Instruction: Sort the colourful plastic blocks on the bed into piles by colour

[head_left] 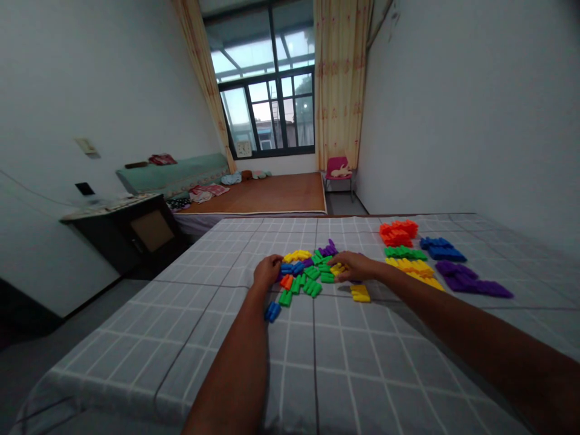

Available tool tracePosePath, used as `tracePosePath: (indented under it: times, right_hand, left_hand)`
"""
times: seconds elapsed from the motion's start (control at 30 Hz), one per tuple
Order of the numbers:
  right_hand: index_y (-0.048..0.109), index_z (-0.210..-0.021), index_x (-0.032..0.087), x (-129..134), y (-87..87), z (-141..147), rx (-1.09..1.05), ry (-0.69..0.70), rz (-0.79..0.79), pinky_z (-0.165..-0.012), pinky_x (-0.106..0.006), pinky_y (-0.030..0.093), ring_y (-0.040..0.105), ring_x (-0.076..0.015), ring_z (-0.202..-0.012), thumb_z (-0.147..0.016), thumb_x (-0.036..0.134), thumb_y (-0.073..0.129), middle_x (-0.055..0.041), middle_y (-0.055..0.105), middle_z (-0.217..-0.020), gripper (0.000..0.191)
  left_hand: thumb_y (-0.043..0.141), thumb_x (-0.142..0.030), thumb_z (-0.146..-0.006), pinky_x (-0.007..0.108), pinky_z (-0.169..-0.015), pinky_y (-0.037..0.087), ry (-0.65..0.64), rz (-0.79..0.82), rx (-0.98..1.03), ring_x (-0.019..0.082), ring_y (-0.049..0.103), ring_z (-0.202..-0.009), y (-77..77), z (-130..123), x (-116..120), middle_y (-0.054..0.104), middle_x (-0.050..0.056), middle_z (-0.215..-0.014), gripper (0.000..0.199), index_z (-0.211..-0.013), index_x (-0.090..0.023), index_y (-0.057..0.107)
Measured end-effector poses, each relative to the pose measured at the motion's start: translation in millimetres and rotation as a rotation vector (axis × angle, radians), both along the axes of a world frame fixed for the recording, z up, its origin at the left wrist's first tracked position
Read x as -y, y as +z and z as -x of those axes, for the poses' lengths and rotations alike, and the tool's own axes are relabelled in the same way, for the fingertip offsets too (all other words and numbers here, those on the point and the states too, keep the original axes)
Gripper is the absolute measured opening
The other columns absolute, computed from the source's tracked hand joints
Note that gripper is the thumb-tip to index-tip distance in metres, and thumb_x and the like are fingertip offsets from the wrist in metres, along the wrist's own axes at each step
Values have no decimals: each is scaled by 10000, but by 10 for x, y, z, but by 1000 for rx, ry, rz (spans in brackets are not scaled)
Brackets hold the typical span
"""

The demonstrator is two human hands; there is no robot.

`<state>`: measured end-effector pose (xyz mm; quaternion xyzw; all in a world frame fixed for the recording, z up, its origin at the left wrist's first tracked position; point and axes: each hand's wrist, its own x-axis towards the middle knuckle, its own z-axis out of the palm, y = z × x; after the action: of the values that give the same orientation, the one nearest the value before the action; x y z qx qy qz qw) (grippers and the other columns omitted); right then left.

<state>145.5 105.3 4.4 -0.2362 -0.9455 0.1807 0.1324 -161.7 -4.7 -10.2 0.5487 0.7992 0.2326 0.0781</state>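
Observation:
A mixed pile of plastic building blocks in green, blue, yellow, purple and orange lies mid-table. My left hand is at the pile's left edge, its fingers curled by the blue and purple pieces; what they hold, if anything, is hidden. At the pile's right side my right hand has its fingers closed about a yellow block. Another yellow block lies below that hand. A blue block sits apart, nearer me, beside my left forearm.
On the right of the checked tablecloth stand groups sorted by colour: orange blocks, green blocks, yellow blocks, blue blocks and purple blocks. Beyond the table are a bed, a cabinet and a pink chair.

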Motion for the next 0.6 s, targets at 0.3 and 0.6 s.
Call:
tracePosePath:
  times: [0.3, 0.6]
  right_hand:
    - [578, -1123, 217, 65, -84, 83, -129, -173, 11, -770, -307, 460, 620, -197, -879, -696, 187, 712, -50, 672, -1055, 448]
    - [631, -1109, 218, 36, -19, -168, -145, -51, 73, -854, -341, 457, 602, -236, -974, -680, 223, 697, -60, 647, -1111, 434]
  left_hand:
    - [487, -255, -890, 261, -838, 467, -23, -22, -2, 182, 649, -1024, -38, 14, -1, 716, 28, -1151, 334, -1158, -244, 686]
    - [491, -263, -886, 260, -814, 472, -8, -3, 0, 187, 651, -1012, -35, 23, -41, 719, 24, -1141, 331, -1149, -256, 691]
